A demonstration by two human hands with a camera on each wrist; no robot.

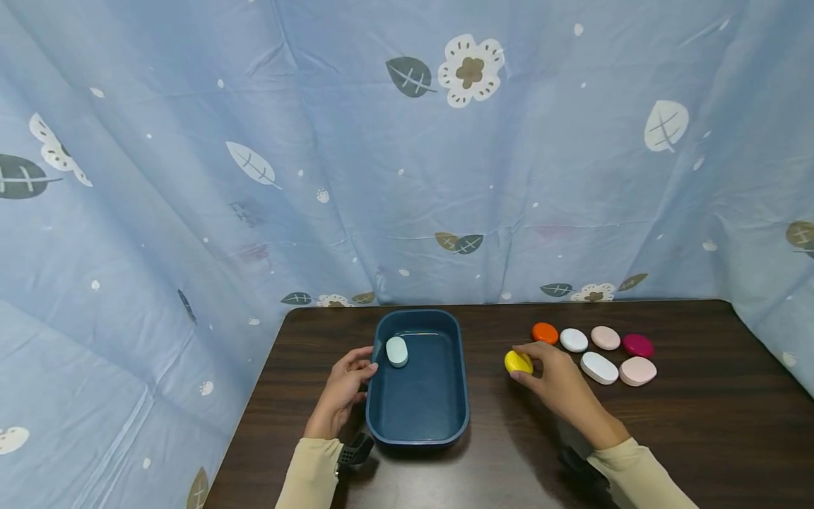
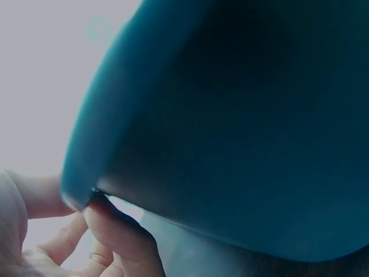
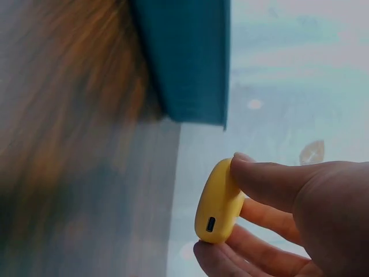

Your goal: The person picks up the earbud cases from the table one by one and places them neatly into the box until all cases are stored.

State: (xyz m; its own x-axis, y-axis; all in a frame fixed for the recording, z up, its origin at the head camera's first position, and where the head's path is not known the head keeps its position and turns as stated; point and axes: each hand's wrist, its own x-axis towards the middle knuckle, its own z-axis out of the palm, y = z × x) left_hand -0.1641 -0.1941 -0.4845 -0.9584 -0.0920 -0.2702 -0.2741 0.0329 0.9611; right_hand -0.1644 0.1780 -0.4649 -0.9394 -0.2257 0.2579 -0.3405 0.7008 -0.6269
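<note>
My right hand [image 1: 562, 382] pinches a yellow rounded case [image 1: 518, 362] between thumb and fingers, to the right of the blue tray [image 1: 420, 442]. A small dark port shows in the end of that yellow case [image 3: 216, 208] in the right wrist view. At the tray's left side, my left hand [image 1: 343, 389] grips the rim, with the thumb on top and fingers outside. Inside the tray, near its upper left, lies a pale mint oval case [image 1: 397, 351]. The left wrist view shows mostly the dark blue tray wall [image 2: 230, 144] above the pinching fingertips.
Beyond my right hand sit an orange case [image 1: 545, 333], white round case [image 1: 574, 340], pale pink case [image 1: 605, 338], magenta case [image 1: 638, 345], white oval case [image 1: 599, 368] and larger pink case [image 1: 638, 371]. A blue curtain [image 1: 356, 177] hangs behind the dark wooden table [image 1: 712, 424].
</note>
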